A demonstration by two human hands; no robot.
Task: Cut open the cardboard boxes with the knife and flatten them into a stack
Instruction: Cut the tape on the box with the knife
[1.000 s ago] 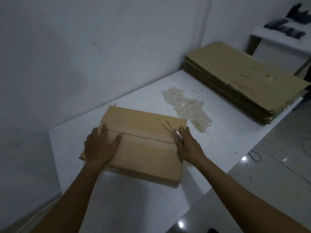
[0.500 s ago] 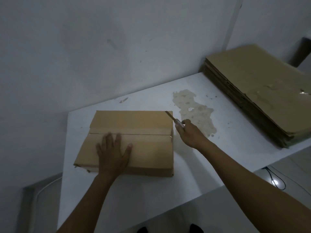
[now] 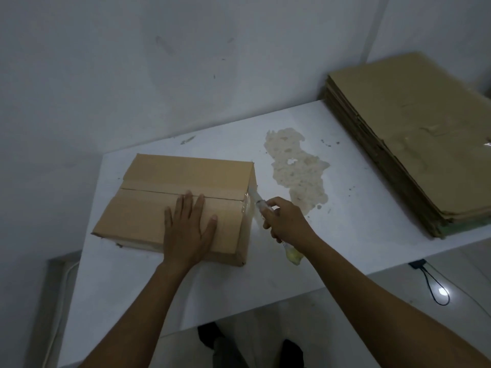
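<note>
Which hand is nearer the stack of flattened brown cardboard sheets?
Right. The right hand, holding the pale knife, is between the brown cardboard box and the stack; the left hand lies flat on the box, farther away.

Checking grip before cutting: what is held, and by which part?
Right hand grips the knife by its handle; left hand lies flat on the box, holding nothing.

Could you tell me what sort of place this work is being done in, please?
Probably a plain storeroom or packing area: a white table stands against bare white walls, a stack of flattened cardboard lies at its right end, and a taped cardboard box has a knife at its edge.
</note>
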